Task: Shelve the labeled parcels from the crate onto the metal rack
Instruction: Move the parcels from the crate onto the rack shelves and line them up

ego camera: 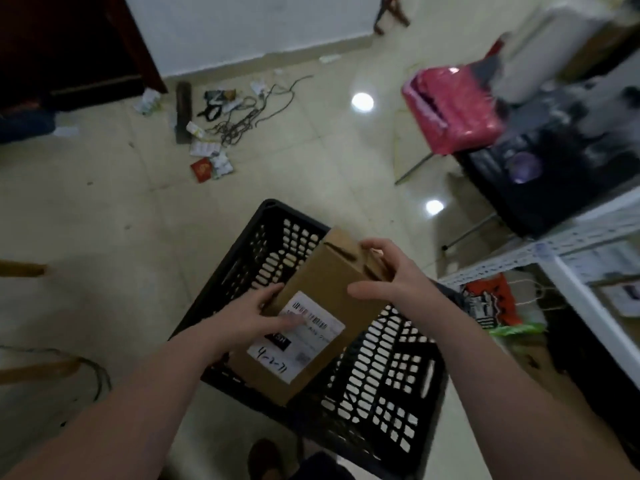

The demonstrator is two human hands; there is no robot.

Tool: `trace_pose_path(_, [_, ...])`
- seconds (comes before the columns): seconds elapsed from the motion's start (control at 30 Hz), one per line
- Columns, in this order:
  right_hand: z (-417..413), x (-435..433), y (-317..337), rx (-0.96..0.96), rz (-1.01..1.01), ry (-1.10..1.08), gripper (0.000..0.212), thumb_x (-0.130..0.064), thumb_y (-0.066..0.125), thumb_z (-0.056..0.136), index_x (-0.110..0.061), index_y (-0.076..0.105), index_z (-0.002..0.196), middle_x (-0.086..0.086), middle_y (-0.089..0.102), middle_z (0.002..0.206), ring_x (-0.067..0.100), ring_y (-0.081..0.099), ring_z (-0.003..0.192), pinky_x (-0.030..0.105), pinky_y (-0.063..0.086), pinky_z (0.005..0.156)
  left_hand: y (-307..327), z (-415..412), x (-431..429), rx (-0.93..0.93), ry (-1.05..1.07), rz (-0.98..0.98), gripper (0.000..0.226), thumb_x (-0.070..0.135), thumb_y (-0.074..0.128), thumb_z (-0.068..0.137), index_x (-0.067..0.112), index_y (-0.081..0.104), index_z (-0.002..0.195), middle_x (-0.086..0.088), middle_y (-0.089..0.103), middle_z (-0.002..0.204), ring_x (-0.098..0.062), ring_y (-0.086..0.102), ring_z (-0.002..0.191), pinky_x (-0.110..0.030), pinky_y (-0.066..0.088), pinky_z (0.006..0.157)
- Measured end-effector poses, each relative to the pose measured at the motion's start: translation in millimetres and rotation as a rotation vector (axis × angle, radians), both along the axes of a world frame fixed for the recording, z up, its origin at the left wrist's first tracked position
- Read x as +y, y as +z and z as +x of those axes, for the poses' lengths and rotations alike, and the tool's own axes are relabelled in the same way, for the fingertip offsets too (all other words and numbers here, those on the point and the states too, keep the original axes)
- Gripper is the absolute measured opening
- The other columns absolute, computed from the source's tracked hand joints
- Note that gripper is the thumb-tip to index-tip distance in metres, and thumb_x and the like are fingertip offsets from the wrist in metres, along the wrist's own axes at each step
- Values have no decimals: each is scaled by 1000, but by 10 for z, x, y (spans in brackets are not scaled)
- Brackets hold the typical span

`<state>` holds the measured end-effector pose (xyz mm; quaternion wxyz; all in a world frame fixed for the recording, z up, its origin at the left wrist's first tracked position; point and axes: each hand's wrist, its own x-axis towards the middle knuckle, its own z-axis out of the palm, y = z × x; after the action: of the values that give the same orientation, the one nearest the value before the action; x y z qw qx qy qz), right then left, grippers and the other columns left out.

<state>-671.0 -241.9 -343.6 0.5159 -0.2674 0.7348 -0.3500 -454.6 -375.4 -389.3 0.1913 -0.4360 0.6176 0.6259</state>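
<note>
One cardboard parcel [323, 282]: held tilted above the black plastic crate [381, 382], in both hands.
Left hand [258, 315]: fingers clamped on the parcel's near left edge, thumb on the white shipping label [308, 344].
Right hand [391, 271]: fingers curled over the parcel's far end.
Crate: on the tiled floor [104, 220].
Metal rack [568, 237]: white, just right of the crate.

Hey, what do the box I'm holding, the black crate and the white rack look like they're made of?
Parcel box: brown cardboard, matte, with folded flaps and a paper label stuck on. Crate: probably moulded plastic, black, with slotted lattice walls. Rack: likely white-painted steel, judging by its perforated angle rails.
</note>
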Motion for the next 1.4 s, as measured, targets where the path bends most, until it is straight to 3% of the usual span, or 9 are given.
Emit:
trace_pose_path(0.1, [-227,459,592,-51,-73,-94,54,-26,85,67,-37,61,115,3,64,117,26,67,99,34,54,78,464,-192,231,141,-6,252,80,50,85,58,50,43,127,9,59,119,-18,64,101,-40,53,83])
trace_pose_path(0.3, [-492,1169,1210,-80,-274,-555,48,-38,73,79,-29,58,123,-4,67,106,11,64,85,19,48,58,1188,-644,823,339,-27,310,94,41,88,54,29,45,137,-3,71,114,-25,69,100,-41,52,83])
trace_pose_path(0.43, [-555,1521,1406,-155,-377,-743,54,-45,64,88,-26,46,137,-2,63,108,14,62,89,23,48,61,1676,-881,1270,405,32,293,53,33,70,73,23,57,124,-5,74,105,-23,71,94,-33,56,72])
trace_pose_path(0.6, [-504,2050,1434,-234,-388,-669,90,-60,73,74,-27,34,149,-1,61,113,18,59,99,33,48,79,2065,-1125,1726,391,148,342,45,43,59,83,15,65,118,-11,74,100,-27,72,90,-37,56,78])
trace_pose_path(0.9, [-737,3340,1923,-244,-365,-561,90,-63,77,66,-35,41,144,1,68,126,21,65,114,37,56,81,2654,-1920,3037,574,193,376,42,45,50,90,17,66,117,-14,70,111,-31,69,99,-44,52,87])
trace_pose_path(1.07, [-954,4118,2395,-99,-469,-667,96,-52,83,61,-39,38,144,-3,70,122,22,66,113,48,50,101,3062,-2322,3704,656,-10,361,35,40,52,91,17,65,114,-11,73,105,-26,72,91,-41,53,78])
trace_pose_path(1.17, [-998,4540,2666,-9,-587,-755,83,-44,80,68,-40,42,141,0,70,122,26,65,115,56,43,106,3269,-2551,3960,673,-189,344,50,42,74,76,27,62,122,-6,71,112,-29,67,104,-50,51,90])
trace_pose_path(1.3, [-919,5153,3010,94,-709,-947,76,-36,74,74,-36,41,142,3,70,121,29,67,111,54,49,100,3547,-2881,4348,648,-553,425,82,39,83,57,37,50,132,-5,65,126,-33,58,118,-57,48,92])
trace_pose_path(1.4, [-792,5547,3175,188,-747,-1084,78,-37,73,73,-29,40,143,3,69,123,26,69,107,37,58,77,3683,-3031,4746,664,-703,468,85,32,82,52,35,50,131,-9,66,123,-37,58,115,-53,54,80])
